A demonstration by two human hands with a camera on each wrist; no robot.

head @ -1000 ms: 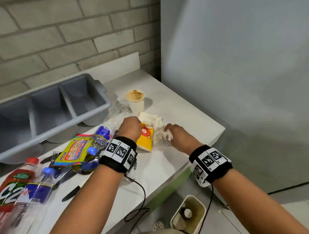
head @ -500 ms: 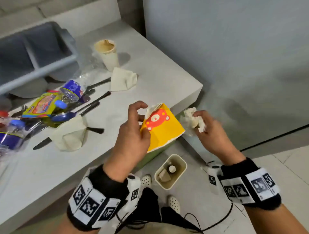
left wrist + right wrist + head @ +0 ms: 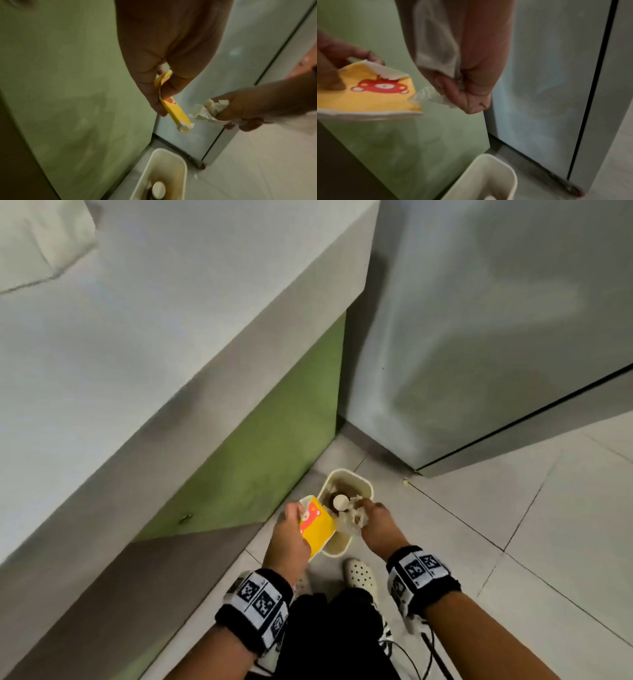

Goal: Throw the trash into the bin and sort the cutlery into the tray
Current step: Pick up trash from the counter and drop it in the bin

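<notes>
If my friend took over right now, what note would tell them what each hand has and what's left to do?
Left hand: pinches the flat yellow paper packet with a red bear above the bin.
Right hand: grips a crumpled white tissue wad over the bin.
The cream plastic bin stands on the floor beside the green counter side; some trash already lies inside.
Done: both pieces carried to the bin.
Left: let both go. Tray and cutlery are out of view.
</notes>
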